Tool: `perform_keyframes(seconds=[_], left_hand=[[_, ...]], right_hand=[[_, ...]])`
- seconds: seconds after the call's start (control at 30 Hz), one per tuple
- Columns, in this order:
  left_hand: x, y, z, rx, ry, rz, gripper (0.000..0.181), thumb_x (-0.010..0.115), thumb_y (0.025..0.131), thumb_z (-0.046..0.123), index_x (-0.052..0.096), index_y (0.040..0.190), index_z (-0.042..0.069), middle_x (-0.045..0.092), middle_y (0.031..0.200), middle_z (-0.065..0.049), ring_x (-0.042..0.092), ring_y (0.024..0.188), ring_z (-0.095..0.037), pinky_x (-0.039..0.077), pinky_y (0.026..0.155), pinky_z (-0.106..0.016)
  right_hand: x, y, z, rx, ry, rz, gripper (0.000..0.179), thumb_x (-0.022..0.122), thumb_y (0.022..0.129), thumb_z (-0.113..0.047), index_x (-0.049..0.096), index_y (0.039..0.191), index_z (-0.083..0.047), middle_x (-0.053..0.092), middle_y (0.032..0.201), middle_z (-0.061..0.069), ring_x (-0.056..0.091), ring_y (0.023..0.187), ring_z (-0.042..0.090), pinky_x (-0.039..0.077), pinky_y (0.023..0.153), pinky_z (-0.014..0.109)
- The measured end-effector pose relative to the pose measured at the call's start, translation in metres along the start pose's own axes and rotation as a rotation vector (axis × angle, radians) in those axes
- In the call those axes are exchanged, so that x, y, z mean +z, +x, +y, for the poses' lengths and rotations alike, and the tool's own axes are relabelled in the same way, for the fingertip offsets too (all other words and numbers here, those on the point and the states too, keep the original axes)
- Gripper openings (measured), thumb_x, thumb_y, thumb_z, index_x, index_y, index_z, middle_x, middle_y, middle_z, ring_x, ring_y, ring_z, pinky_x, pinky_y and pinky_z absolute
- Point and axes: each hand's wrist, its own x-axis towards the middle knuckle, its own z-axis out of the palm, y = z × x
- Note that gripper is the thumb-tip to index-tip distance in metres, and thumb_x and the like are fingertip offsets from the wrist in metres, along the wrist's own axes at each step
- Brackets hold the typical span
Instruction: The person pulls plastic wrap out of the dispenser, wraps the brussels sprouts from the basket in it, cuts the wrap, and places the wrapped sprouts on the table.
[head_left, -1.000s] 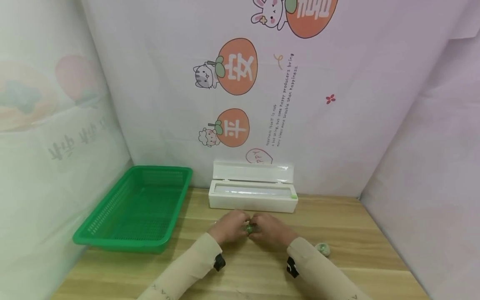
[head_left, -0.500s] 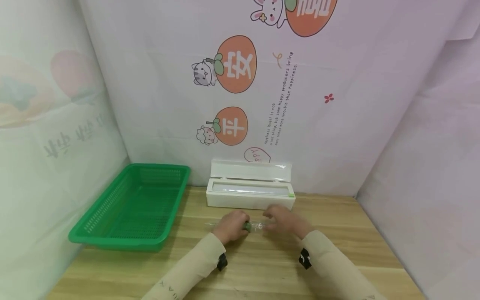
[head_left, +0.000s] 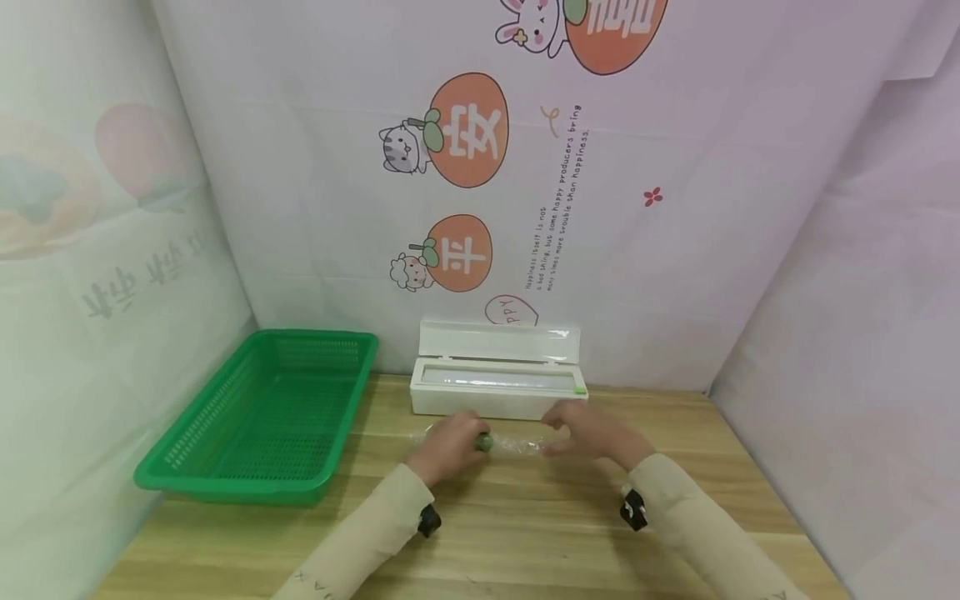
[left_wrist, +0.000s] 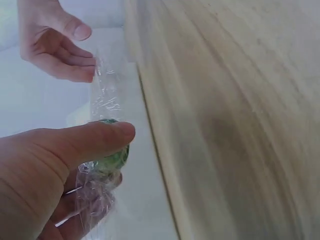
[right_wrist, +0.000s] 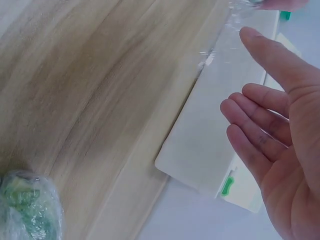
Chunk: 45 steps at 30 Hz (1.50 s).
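Note:
My left hand (head_left: pixel 448 446) holds a small round green thing (left_wrist: pixel 112 160) in clear cling film, thumb across its top and fingers beneath. Its exact kind is not plain under the film. From it, loose crinkled film (head_left: pixel 517 445) stretches toward my right hand (head_left: pixel 592 432). The right hand's thumb and fingers stand apart, gripping nothing; in the left wrist view its fingertips are close to the film's end, and contact cannot be told. More film (left_wrist: pixel 95 202) hangs over the left fingers. Behind both hands stands a white cling film dispenser (head_left: pixel 491 403), lid raised.
A green plastic basket (head_left: pixel 330 450) stands on the left of the wooden table (head_left: pixel 540 533). In the right wrist view, a film-wrapped pale green ball (right_wrist: pixel 31 207) lies on the table. Printed white cloth (head_left: pixel 637 292) walls the back and sides.
Both hands were together at the green thing. The right hand has moved away to the right and its fingers have opened, uncovering the loose film; the left hand has shifted slightly left, still holding it.

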Motion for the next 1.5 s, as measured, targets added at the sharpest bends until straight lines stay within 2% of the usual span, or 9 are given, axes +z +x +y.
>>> perform_keyframes(seconds=[0.2,0.4,0.57,0.7,0.83,1.0,1.17,1.3,1.5], left_hand=[[-0.013,-0.009,-0.004,0.066,0.017,0.071,0.025,0.091,0.084,0.017,0.079,0.105,0.011,0.073,0.098,-0.001,0.069,0.09,-0.014,0.06,0.077,-0.025],[-0.022,-0.02,-0.005,0.138,0.089,0.136,0.028,0.092,0.083,0.018,0.078,0.107,0.012,0.074,0.102,0.0,0.07,0.095,-0.015,0.061,0.082,-0.025],[-0.026,-0.027,-0.005,0.158,0.108,0.159,0.027,0.091,0.085,0.019,0.078,0.108,0.013,0.073,0.102,0.0,0.07,0.095,-0.014,0.061,0.081,-0.025],[-0.027,-0.03,-0.007,0.146,0.095,0.155,0.028,0.091,0.084,0.018,0.078,0.107,0.012,0.073,0.1,0.0,0.069,0.093,-0.014,0.061,0.08,-0.025],[-0.028,-0.033,-0.009,0.128,0.09,0.151,0.03,0.093,0.082,0.017,0.078,0.107,0.012,0.073,0.099,0.0,0.069,0.092,-0.014,0.061,0.078,-0.026],[-0.029,-0.035,-0.012,0.112,0.064,0.153,0.03,0.093,0.081,0.016,0.078,0.107,0.011,0.074,0.098,0.0,0.07,0.09,-0.014,0.062,0.077,-0.026],[-0.032,-0.037,-0.014,0.056,-0.013,0.14,0.031,0.091,0.082,0.015,0.077,0.109,0.008,0.077,0.101,-0.003,0.073,0.094,-0.017,0.063,0.082,-0.029],[-0.035,-0.037,-0.015,0.02,-0.07,0.15,0.033,0.091,0.083,0.017,0.077,0.112,0.007,0.079,0.108,-0.005,0.075,0.1,-0.019,0.064,0.087,-0.033],[-0.037,-0.038,-0.017,0.033,-0.082,0.203,0.034,0.093,0.08,0.017,0.078,0.11,0.007,0.08,0.109,-0.006,0.076,0.099,-0.019,0.065,0.087,-0.033]], right_hand=[[0.0,-0.002,-0.002,-0.016,0.022,-0.003,0.06,0.085,0.089,-0.039,0.068,0.132,-0.001,0.072,0.129,0.015,0.07,0.116,0.03,0.059,0.102,0.051],[0.007,-0.004,-0.005,-0.015,0.106,-0.028,0.067,0.086,0.088,-0.043,0.066,0.136,-0.001,0.073,0.13,0.014,0.071,0.117,0.031,0.059,0.103,0.05],[0.017,-0.004,-0.004,0.015,0.227,-0.042,0.058,0.084,0.09,-0.042,0.069,0.132,-0.005,0.077,0.118,0.004,0.072,0.105,0.018,0.063,0.093,0.037],[0.023,-0.004,-0.002,0.02,0.31,0.002,0.035,0.081,0.094,-0.036,0.075,0.12,-0.014,0.077,0.104,-0.006,0.071,0.093,0.01,0.061,0.082,0.027],[0.025,-0.003,-0.003,-0.004,0.391,0.06,0.019,0.077,0.098,-0.035,0.076,0.109,-0.021,0.077,0.098,0.0,0.073,0.087,0.022,0.063,0.076,0.031],[0.023,-0.002,-0.008,-0.038,0.446,0.121,0.016,0.073,0.101,-0.033,0.077,0.105,-0.018,0.077,0.095,0.011,0.074,0.086,0.036,0.064,0.074,0.041],[0.022,-0.002,-0.01,-0.025,0.46,0.178,0.018,0.072,0.102,-0.028,0.078,0.105,-0.012,0.078,0.093,0.013,0.075,0.083,0.03,0.065,0.074,0.04],[0.021,-0.002,-0.008,-0.039,0.465,0.214,0.02,0.071,0.103,-0.027,0.079,0.105,-0.009,0.077,0.091,0.014,0.075,0.082,0.032,0.065,0.07,0.039],[0.02,-0.003,-0.008,-0.031,0.511,0.22,0.019,0.07,0.103,-0.028,0.078,0.105,-0.011,0.077,0.094,0.017,0.076,0.084,0.028,0.066,0.075,0.042]])
